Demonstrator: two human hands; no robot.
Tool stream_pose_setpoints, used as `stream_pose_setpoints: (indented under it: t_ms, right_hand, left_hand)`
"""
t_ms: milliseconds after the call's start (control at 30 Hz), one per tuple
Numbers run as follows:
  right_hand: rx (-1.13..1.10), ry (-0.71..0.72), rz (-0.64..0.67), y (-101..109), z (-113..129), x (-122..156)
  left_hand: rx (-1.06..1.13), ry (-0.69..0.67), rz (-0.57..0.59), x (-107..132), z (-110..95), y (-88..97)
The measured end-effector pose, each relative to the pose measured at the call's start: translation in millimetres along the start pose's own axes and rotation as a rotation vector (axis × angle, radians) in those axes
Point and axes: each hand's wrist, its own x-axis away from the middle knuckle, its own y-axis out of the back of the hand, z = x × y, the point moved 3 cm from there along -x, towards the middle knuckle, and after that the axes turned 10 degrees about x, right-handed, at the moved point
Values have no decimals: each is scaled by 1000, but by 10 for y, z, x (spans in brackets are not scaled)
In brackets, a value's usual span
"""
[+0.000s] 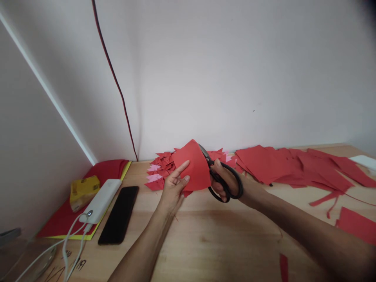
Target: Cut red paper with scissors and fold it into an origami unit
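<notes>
My left hand pinches a folded piece of red paper and holds it up above the wooden table. My right hand has its fingers through the loops of black scissors, whose blades reach behind the paper's right edge. Just behind the hands lies a heap of small red and pink cut pieces.
Red paper sheets and strips spread along the wall to the right. At left lie a black phone, a white power bank with cables, a yellow packet and stacked red and yellow sheets. A red cable runs down the wall.
</notes>
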Motion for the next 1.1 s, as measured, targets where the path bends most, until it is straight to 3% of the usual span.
stream_pose_setpoints:
  t_ms: [133, 367, 633, 833, 1100]
  right_hand:
    - [-45, 43, 113, 9, -91, -43]
    - [-85, 53, 150, 77, -210, -94]
    - [-79, 15, 166, 153, -130, -30]
    - [-75, 25, 186, 150, -162, -94]
    - [101, 42, 175, 160, 0, 13]
  left_hand:
    - [-8, 6, 30, -2, -36, 5]
    - [-39, 58, 52, -9, -88, 32]
    - [-70, 76, 46, -8, -134, 11]
    - [-95, 40, 3, -15, -97, 93]
    - [-116, 81, 7, -11, -70, 102]
